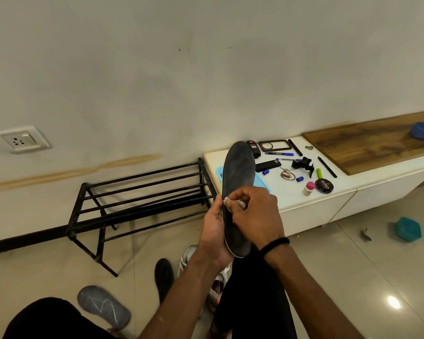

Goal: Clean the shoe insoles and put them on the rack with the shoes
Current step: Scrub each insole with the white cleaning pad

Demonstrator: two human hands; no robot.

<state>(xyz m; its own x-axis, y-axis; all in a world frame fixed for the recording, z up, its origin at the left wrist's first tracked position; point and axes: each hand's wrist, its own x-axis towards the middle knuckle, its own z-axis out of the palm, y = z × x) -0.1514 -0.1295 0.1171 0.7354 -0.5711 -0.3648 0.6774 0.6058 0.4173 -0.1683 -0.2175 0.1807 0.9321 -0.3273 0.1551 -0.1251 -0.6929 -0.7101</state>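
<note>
Evidently the left hand (212, 231) grips the insole (238, 192) upright at centre frame so the right hand (252, 211), pinching a wipe (233, 203), can scrub.

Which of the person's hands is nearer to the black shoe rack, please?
The left. The left hand holds the insole on the side facing the shoe rack; the right hand, pinching a small white wipe, lies beyond the insole.

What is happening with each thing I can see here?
Insole: held upright, being wiped.
Left hand: grips the insole's edge.
Right hand: pinches a small white wipe against the insole.
Shoe rack: standing, bars bare.
Other insoles: lying on the floor.
</note>
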